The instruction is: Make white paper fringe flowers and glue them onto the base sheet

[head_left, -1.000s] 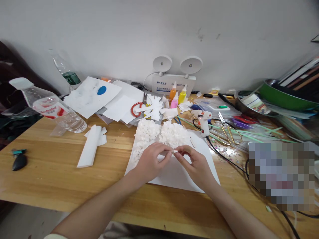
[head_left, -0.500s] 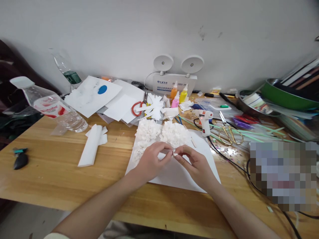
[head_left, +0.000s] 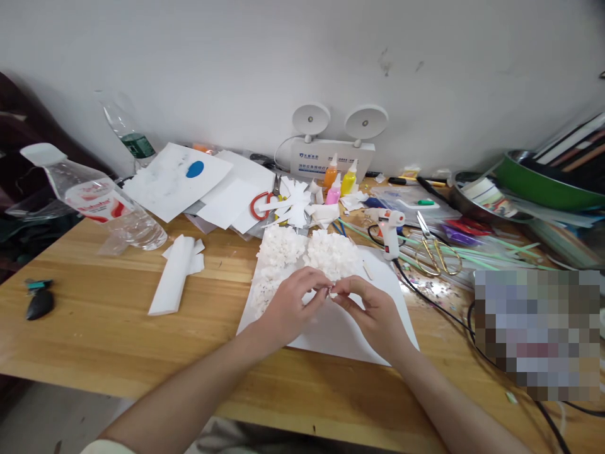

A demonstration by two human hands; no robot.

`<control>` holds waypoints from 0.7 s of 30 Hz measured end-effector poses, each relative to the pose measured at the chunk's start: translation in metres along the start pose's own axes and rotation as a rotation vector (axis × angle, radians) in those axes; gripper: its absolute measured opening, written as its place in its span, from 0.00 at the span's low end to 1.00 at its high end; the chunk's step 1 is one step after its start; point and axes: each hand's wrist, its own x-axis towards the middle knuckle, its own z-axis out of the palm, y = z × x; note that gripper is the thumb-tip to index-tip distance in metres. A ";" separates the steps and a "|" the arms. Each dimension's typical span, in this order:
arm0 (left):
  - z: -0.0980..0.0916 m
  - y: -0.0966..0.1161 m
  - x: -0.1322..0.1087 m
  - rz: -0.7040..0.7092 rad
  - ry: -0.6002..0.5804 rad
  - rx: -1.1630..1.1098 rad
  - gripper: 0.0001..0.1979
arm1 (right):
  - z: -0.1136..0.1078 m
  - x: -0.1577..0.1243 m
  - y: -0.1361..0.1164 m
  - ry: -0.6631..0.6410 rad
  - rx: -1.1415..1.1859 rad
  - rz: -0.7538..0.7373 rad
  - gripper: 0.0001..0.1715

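Over a white sheet on the wooden table, my two hands meet fingertip to fingertip. Thumb and fingers of my left hand pinch a small white piece of paper, mostly hidden by the fingers. My right hand pinches the same small piece from the other side. Just beyond the fingers, clusters of crumpled white paper bits cover the back of the sheet, and more of them run down its left side, partly behind my left hand.
Right of the sheet stands a white glue gun with a black cord, near gold-handled scissors. A folded white paper and a water bottle are at left. Red-handled scissors, cut paper and paint bottles sit behind.
My fingertips have shifted slightly around the small paper piece, and less of it shows between them. The surrounding things stay in place.
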 end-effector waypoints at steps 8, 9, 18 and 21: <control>0.002 -0.001 -0.002 -0.013 0.024 0.012 0.09 | 0.000 -0.001 -0.002 0.059 0.007 0.033 0.04; 0.002 -0.001 -0.002 -0.033 0.034 0.016 0.08 | 0.000 -0.001 -0.002 0.063 0.003 0.053 0.04; 0.000 0.004 -0.002 -0.121 0.005 -0.026 0.07 | 0.000 -0.001 0.002 0.087 -0.009 0.126 0.07; 0.000 0.003 -0.001 -0.112 0.002 -0.045 0.07 | 0.000 -0.001 0.001 0.083 -0.013 0.130 0.07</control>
